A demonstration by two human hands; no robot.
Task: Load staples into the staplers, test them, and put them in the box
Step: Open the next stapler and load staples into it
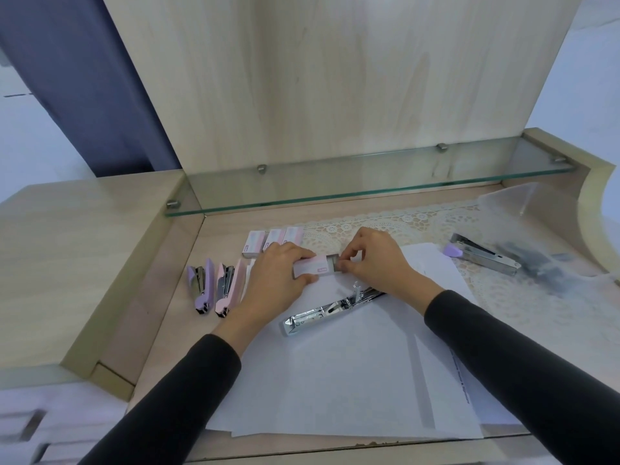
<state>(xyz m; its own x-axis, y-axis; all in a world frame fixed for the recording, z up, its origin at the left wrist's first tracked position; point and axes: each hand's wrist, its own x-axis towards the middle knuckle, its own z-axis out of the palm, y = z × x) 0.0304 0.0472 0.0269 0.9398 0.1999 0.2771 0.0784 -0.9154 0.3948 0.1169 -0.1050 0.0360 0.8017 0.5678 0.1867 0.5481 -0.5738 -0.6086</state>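
Pale wood forms the desk point(84, 250), with a glass shelf point(369, 189) across the rear and loose white paper sheets point(335, 380) spread over the front. Above the paper, the left hand point(278, 276) grips a small pink-and-white cardboard staple box point(307, 270) whose long axis runs left to right. Its open end faces the right hand point(375, 260), whose thumb and fingertips pinch the grey inner tray or staple strip point(337, 265) poking out; which of the 2 it is cannot be told. An opened chrome stapler point(332, 307) lies on the paper just nearer the person than both hands. Its long axis slants from near-left to far-right, the far end passing under the right wrist. The right hand is therefore the nearer one, and loading probably needs only a short move toward the body. 3 more staple boxes point(275, 239) sit behind the hands. A purple stapler point(201, 285) and a pink stapler point(226, 285) lie at left, and another opened metal stapler point(483, 251) lies at right on a lace mat point(436, 226).
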